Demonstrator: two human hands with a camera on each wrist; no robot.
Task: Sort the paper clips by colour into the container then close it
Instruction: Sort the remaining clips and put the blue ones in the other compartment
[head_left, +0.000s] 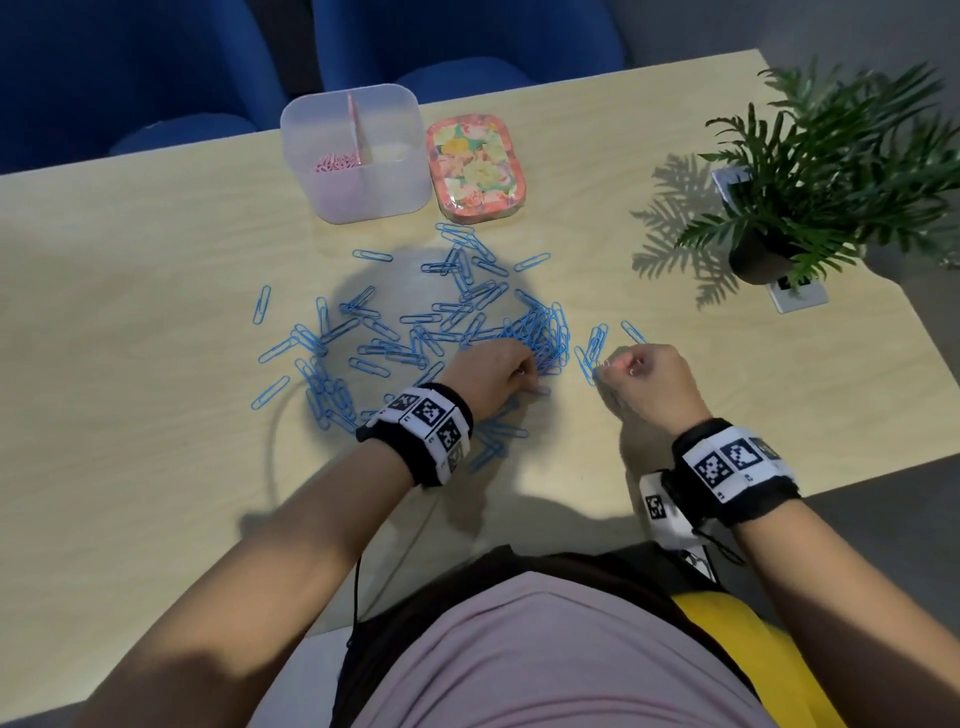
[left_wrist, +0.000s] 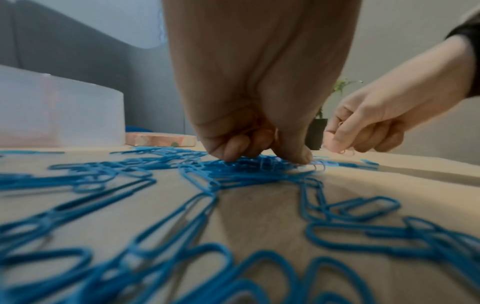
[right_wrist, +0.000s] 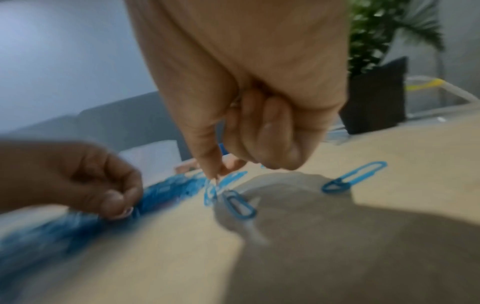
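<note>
Gathering blue paper clips (head_left: 415, 338) still strewn on counter (head_left: 156, 260), near side of translucent divided container (head_left: 356, 156). Pink clips (head_left: 335, 162) already in container's left compartment; right one looks unfilled. Left hand (head_left: 493, 371) pinches into dense clump nearest container's front. Right hand (head_left: 649, 374) curled, pinching small pinkish clip, by the look of it. Floral lid (head_left: 475, 169) lies just right of container. Next, likely: scoop blues, drop into right compartment, then lid. Potted plant (head_left: 810, 171) far right of container.

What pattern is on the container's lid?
The lid has a floral print, pink, yellow and green, clearest in the head view.
</note>
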